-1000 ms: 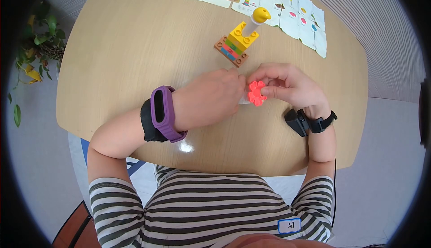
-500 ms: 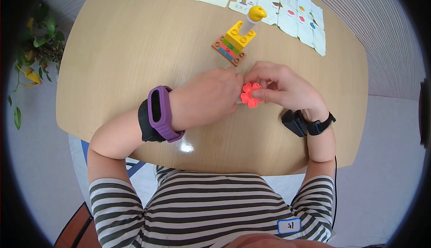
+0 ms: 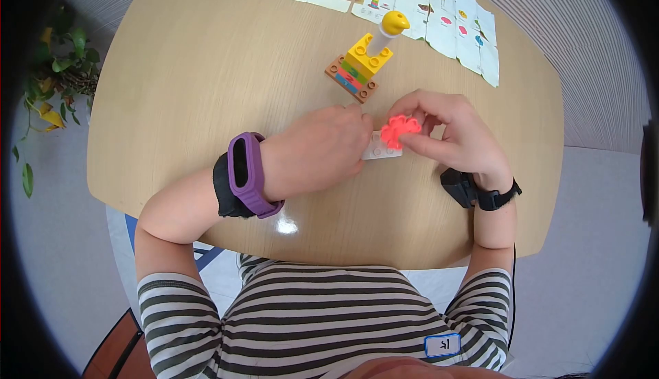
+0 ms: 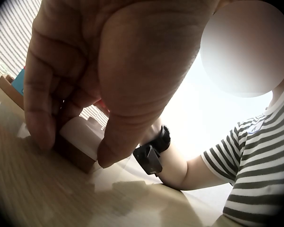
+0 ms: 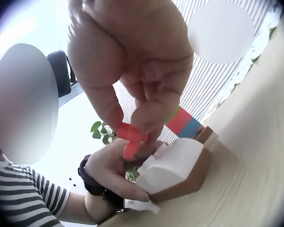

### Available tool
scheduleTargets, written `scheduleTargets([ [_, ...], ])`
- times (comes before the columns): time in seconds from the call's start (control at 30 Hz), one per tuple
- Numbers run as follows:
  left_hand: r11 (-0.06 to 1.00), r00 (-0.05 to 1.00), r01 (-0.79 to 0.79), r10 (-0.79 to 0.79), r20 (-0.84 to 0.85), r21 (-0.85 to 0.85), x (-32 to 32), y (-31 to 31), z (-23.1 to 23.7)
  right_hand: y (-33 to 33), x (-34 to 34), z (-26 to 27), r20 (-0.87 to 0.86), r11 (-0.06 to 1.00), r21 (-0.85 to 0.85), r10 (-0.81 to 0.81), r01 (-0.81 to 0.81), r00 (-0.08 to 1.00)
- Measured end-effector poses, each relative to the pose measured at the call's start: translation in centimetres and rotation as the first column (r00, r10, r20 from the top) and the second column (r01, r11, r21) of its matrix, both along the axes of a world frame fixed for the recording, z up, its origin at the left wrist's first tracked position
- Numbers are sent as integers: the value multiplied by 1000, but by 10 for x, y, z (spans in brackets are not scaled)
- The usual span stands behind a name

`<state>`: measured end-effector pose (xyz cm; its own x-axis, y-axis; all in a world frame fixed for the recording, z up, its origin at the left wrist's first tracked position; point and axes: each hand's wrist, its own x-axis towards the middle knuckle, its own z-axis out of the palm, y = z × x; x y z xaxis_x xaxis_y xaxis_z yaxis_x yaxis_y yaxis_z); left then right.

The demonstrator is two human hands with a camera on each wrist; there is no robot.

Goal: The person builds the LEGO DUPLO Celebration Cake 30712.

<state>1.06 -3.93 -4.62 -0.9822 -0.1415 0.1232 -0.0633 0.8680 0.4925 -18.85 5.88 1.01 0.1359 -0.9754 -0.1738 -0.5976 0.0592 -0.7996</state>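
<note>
My right hand [image 3: 456,128] pinches a coral-red flower-shaped piece [image 3: 397,131] between thumb and fingers. The flower is tilted and hangs over a white toy block [image 3: 384,152], overlapping it in the head view. Studs show on the block's top. Seen from the right wrist, the white block [image 5: 172,165] has a curved side and sits on a brown base [image 5: 198,177] at the table. My left hand [image 3: 319,147] holds this block from its left side. In the left wrist view its thumb and fingers are around the white block [image 4: 80,135].
Beyond the hands stands a toy stack on a brown plate [image 3: 334,70], with coloured numbered blocks, a yellow block [image 3: 364,60] and a white post under a yellow top [image 3: 395,22]. Printed picture sheets [image 3: 460,32] lie along the far edge.
The right hand has lifted the flower and shifted it right since half a second ago, tilting it and uncovering the white block's studs. The left hand has stayed about in place.
</note>
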Motion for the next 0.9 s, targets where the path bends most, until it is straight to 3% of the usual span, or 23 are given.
scheduleTargets([
  [0.07,1000,1000,-4,4,-4,-1,0,0,0,2,4,2,-69,992,-123,-32,24,997],
  [0.17,1000,1000,-12,12,4,7,0,1,0,3,10,-2,-289,938,-306,72,-163,955],
  [0.27,1000,1000,-19,19,13,22,0,1,-1,5,19,-7,-393,872,-397,122,-287,912],
  [0.37,1000,1000,-12,11,17,22,-2,1,-2,6,27,-11,-487,838,-445,70,-315,871],
  [0.57,999,1000,-14,14,-4,31,-2,1,-3,8,30,-10,-555,864,-363,100,-348,826],
  [0.9,1000,1000,-6,6,27,15,-2,0,-2,6,27,-11,-525,882,-305,159,-359,836],
])
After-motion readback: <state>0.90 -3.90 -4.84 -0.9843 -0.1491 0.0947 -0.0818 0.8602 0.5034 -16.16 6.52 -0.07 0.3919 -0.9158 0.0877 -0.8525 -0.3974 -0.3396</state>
